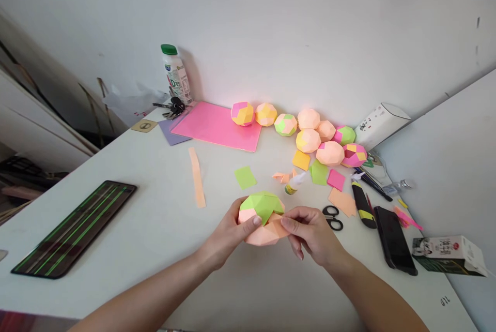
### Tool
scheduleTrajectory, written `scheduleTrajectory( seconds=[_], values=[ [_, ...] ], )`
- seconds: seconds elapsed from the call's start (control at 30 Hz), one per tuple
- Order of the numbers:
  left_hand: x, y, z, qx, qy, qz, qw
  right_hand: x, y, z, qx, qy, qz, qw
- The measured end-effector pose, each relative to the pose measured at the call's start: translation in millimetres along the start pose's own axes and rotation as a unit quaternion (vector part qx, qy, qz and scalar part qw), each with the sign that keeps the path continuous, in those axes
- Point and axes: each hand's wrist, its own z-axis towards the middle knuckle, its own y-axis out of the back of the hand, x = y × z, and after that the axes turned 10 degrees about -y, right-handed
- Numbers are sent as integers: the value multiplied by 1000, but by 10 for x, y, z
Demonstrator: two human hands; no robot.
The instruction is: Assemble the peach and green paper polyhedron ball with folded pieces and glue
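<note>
Both my hands hold a folded paper ball (263,217) of green and peach facets just above the white table (155,228). My left hand (228,234) cups its left side with the thumb pressed on the front. My right hand (312,234) pinches a peach flap on its right side between thumb and forefinger. Several finished paper balls (308,138) in pink, yellow, green and peach lie in a row against the back wall.
Loose paper squares (245,177), a peach strip (197,177), a small glue bottle (295,183), scissors (333,217), a marker (364,205) and a black phone (395,239) lie around my hands. A pink sheet (217,125), keys (174,108), a bottle (176,74), cartons (449,254) and a dark striped panel (73,228) stand farther off.
</note>
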Motion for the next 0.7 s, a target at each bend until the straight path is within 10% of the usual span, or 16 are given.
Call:
scheduleTrajectory(
  seconds=[0.7],
  values=[
    [43, 38, -1, 94, 17, -40, 995, 74, 59, -114, -28, 56, -83, 995]
  ],
)
